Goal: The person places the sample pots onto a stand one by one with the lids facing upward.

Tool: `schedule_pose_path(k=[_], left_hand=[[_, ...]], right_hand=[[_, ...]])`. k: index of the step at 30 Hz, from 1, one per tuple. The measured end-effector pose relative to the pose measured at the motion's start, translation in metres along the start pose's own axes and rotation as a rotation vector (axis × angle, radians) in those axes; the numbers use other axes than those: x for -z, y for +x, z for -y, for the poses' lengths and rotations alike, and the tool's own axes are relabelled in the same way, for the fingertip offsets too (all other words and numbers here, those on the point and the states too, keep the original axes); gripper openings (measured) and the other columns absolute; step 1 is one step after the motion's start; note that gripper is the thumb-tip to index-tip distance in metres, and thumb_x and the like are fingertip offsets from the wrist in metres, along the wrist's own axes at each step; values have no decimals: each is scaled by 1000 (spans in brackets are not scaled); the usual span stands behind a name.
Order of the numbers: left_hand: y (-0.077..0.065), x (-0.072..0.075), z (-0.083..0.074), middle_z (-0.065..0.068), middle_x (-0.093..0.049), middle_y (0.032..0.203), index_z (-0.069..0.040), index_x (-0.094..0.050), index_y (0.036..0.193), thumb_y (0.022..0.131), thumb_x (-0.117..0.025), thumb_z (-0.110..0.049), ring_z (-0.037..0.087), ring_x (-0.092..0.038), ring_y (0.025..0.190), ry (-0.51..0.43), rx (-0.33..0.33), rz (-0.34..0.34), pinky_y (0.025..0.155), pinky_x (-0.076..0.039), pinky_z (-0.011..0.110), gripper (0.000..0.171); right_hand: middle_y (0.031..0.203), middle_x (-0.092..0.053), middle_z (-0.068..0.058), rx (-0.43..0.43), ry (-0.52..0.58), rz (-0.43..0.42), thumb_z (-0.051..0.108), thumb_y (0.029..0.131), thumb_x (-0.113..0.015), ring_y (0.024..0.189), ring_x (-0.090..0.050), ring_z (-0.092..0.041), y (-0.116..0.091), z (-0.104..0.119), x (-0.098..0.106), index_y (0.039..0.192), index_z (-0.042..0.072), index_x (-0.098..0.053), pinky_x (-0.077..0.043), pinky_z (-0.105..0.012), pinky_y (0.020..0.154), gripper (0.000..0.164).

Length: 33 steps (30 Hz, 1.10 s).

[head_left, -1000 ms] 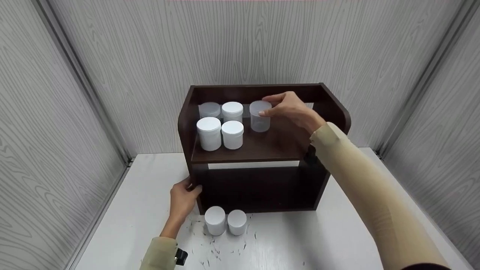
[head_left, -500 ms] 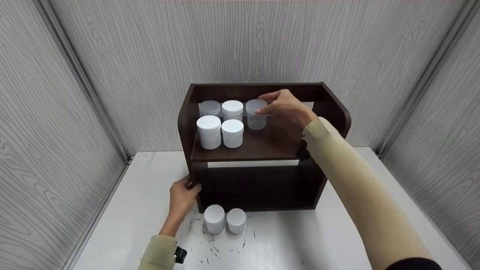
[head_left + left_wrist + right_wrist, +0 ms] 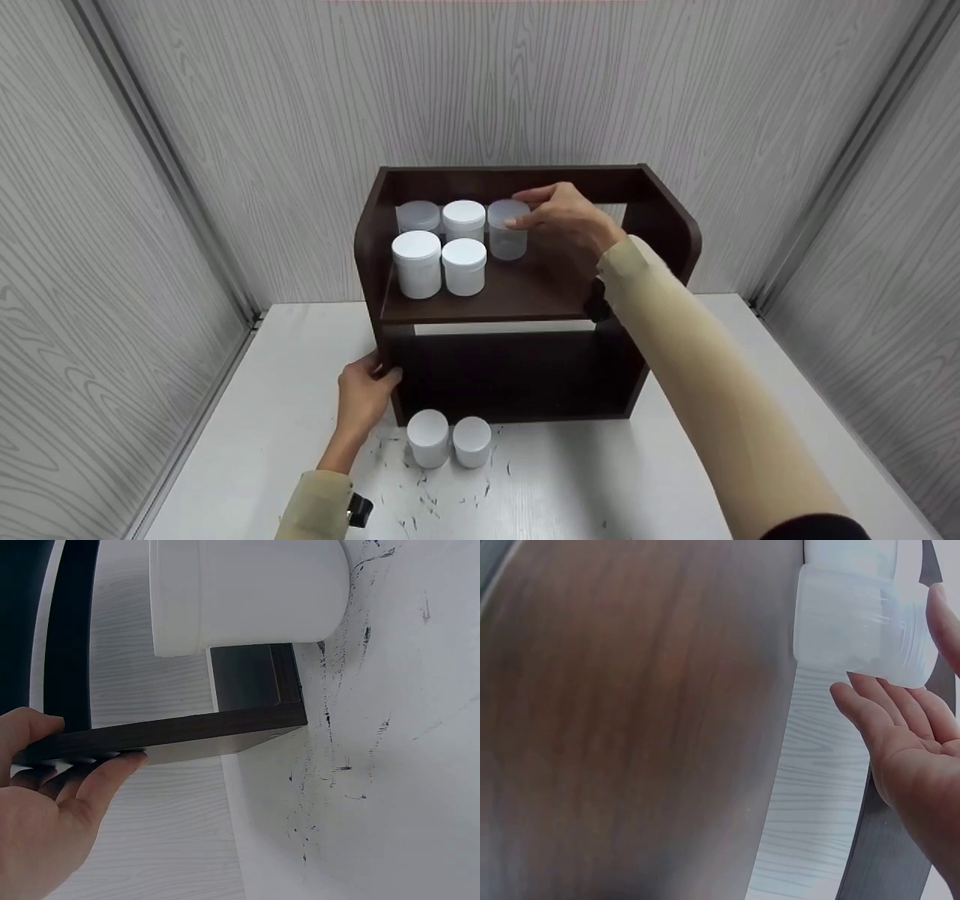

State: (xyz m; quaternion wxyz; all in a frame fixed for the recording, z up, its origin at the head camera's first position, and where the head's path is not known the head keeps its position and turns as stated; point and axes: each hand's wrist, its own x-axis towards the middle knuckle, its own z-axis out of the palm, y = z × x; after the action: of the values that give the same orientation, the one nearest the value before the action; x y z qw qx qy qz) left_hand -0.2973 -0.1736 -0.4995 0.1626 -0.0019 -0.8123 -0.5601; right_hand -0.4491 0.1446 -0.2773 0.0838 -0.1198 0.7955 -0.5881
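Observation:
My right hand (image 3: pixel 568 214) holds a translucent plastic jar (image 3: pixel 508 240) near its lid, thumb in front and fingers behind. The jar stands upright on the upper board of a dark brown shelf unit (image 3: pixel 540 289), right of a white jar (image 3: pixel 463 217). In the right wrist view the translucent jar (image 3: pixel 855 626) has its base at the board. My left hand (image 3: pixel 364 394) grips the unit's left side panel (image 3: pixel 180 731), with the thumb on one face and fingers on the other.
On the upper board also stand another translucent jar (image 3: pixel 418 216), a taller white jar (image 3: pixel 417 266) and a shorter white jar (image 3: pixel 464 268). Two white jars, one larger (image 3: pixel 429 439) and one smaller (image 3: pixel 472 442), stand on the white table before the unit. Dark marks speckle the table there.
My right hand has moved the translucent jar left along the upper board, closer to the white jar in the back row. My left hand keeps its grip on the side panel.

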Motion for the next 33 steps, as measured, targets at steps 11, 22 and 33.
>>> schedule_pose_path(k=[11, 22, 33], left_hand=[[-2, -3, 1, 30, -65, 134, 13, -58, 140, 95, -68, -4, 43, -67, 120, 3, 1, -4, 95, -59, 45, 49], [0, -7, 1, 29, -67, 132, 13, -60, 138, 95, -70, -6, 42, -69, 117, 5, -6, -2, 92, -60, 44, 48], [2, -7, 2, 29, -66, 132, 12, -60, 138, 96, -69, -4, 42, -69, 118, -8, 1, 1, 92, -60, 43, 47]], right_hand=[[129, -67, -17, -24, 39, 5, 0, 84, -88, 102, -65, -17, 0, -4, 0, 144, 1, -63, -52, -42, 107, 65], [134, -66, -19, -19, 51, 18, 0, 84, -88, 103, -66, -17, -4, -9, 10, 146, -2, -59, -48, -48, 111, 69], [143, -62, -23, -4, -58, 11, 12, 84, -91, 123, -66, -24, -43, 6, 26, 150, -5, -53, -51, -41, 108, 78]])
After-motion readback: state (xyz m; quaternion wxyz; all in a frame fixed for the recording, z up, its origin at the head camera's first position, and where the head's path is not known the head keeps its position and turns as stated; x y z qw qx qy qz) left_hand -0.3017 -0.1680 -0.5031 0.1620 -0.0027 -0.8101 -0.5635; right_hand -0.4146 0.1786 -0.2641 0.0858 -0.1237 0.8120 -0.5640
